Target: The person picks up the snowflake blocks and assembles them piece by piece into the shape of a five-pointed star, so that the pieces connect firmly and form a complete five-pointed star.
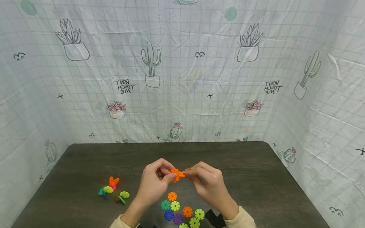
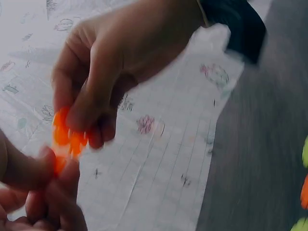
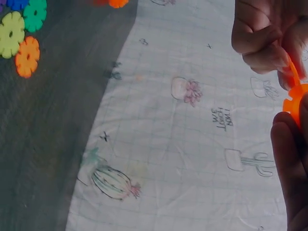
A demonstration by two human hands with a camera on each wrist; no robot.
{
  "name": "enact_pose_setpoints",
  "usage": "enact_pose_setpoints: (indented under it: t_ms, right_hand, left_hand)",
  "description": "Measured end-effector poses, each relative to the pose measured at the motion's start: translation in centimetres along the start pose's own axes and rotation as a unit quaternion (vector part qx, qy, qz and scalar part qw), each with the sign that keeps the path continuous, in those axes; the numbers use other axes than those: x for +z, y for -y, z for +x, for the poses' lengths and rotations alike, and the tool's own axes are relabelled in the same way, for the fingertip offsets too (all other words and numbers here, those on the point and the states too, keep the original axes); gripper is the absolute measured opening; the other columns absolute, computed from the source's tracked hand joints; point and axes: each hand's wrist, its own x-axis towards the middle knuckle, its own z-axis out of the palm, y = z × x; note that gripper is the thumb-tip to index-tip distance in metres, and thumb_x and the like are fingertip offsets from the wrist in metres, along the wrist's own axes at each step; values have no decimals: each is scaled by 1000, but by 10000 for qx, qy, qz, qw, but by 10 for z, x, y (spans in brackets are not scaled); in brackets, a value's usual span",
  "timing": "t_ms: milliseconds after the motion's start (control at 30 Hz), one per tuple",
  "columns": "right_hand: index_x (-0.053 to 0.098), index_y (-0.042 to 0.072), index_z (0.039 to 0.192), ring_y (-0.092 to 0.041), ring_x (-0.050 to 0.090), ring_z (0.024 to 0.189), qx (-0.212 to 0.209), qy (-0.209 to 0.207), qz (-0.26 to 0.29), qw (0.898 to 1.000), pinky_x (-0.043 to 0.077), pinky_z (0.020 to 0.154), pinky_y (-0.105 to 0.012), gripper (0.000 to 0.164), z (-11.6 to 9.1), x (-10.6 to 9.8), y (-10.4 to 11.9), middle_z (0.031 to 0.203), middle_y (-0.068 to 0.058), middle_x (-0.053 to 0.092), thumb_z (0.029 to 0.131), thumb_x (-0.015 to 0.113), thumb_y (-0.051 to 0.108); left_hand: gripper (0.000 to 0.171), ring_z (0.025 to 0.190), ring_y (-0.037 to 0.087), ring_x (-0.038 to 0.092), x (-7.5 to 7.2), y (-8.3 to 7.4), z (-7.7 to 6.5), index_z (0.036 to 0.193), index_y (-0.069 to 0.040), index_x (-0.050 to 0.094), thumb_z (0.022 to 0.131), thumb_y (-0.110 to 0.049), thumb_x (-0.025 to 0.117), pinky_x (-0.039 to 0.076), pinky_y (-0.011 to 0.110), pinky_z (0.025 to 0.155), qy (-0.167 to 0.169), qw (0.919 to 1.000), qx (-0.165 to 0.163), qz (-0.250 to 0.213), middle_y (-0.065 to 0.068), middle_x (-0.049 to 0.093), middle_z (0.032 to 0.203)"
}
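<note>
Orange notched flower-shaped discs [image 1: 176, 175] are held between both hands above the table, one showing its face and another seen edge-on, overlapping where they meet. My left hand [image 1: 155, 180] pinches the left side between thumb and fingers. From the other side, my right hand [image 1: 207, 182] pinches the right end with its fingertips. In the left wrist view the right hand [image 2: 103, 72] is above and the left hand [image 2: 45, 192] below, both at the orange pieces [image 2: 62, 132]. The right wrist view shows the orange disc [image 3: 294, 102] partly hidden by fingers.
Loose discs lie on the dark table [image 1: 252, 179] below the hands: orange [image 1: 187, 212], green [image 1: 165, 205], blue [image 1: 169, 215], purple [image 1: 177, 219] and several yellow-green [image 1: 194, 223]. Left of them sit a joined multicoloured cluster [image 1: 108, 189] and a smaller one [image 1: 123, 195]. Printed cloth [image 1: 181, 93] hangs behind.
</note>
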Motion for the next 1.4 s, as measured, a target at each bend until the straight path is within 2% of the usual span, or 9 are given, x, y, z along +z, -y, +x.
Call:
enact_pose_setpoints:
  t_ms: [167,300,467,700,800,900,1033,1200,1400]
  right_hand:
    - [75,8,92,-14,71,75,86,128,126,9998,57,70,-15,28,-4,6,-1,86,-3,69,80,75,-17]
    - [75,8,92,-14,71,75,82,151,106,9998,57,71,-15,26,-5,7,-1,86,-3,70,81,75,-15]
    - [75,7,96,-15,71,79,-45,136,226,9996,58,74,-17,10,-1,3,-2,91,-5,71,91,72,-1]
    - [77,8,101,-16,70,85,-140,81,317,9994,58,75,-17,32,4,0,-6,97,-6,73,77,80,-12]
    - [75,10,111,-16,69,92,-73,116,265,9996,57,73,-17,30,3,-3,-9,106,-8,72,82,83,3]
    - [70,10,122,-17,65,95,272,-149,215,9993,53,70,-20,42,3,-8,-15,116,-10,68,84,85,20]
    - [65,12,127,-19,61,93,1090,-347,229,9932,50,69,-27,53,-2,-12,-27,115,-8,65,80,88,15]
    - [67,15,116,-19,63,87,2023,981,116,9743,55,70,-30,35,-17,4,-36,102,-2,67,85,83,13]
    - [66,16,133,-19,66,114,2410,3414,169,9083,58,92,-37,34,-35,35,-34,129,-1,68,98,67,12]
  left_hand:
    - [11,55,12,54,7,0,-4,85,-4,68,87,5,74,49,22,53,-402,9987,-298,-10,7,62,69]
    - [11,55,13,55,8,-1,-6,85,-3,68,86,5,75,51,22,54,-493,9979,-411,-87,8,63,70]
    - [11,55,13,55,6,-2,-4,87,-4,67,87,4,75,48,22,54,-308,9983,-420,-251,8,63,72]
    - [8,61,13,58,1,-1,0,96,-2,66,92,-1,72,49,21,57,144,9986,-246,-436,12,64,80]
    - [8,64,13,61,-3,-1,2,99,0,66,93,-1,71,52,22,59,201,9985,-170,-480,14,64,82]
    - [8,66,13,64,-7,-2,3,100,0,67,93,-2,71,53,23,61,198,9986,-101,-470,14,64,83]
    - [8,69,14,67,-9,-4,4,99,-3,68,93,-2,71,55,24,63,165,9990,-47,-406,13,65,83]
    - [7,69,14,67,-9,-9,4,100,-4,68,93,-4,72,56,26,63,245,9991,-9,-358,12,64,83]
    - [6,65,15,60,-8,-13,4,100,-6,69,94,-6,71,50,23,59,297,9993,83,-220,11,65,83]
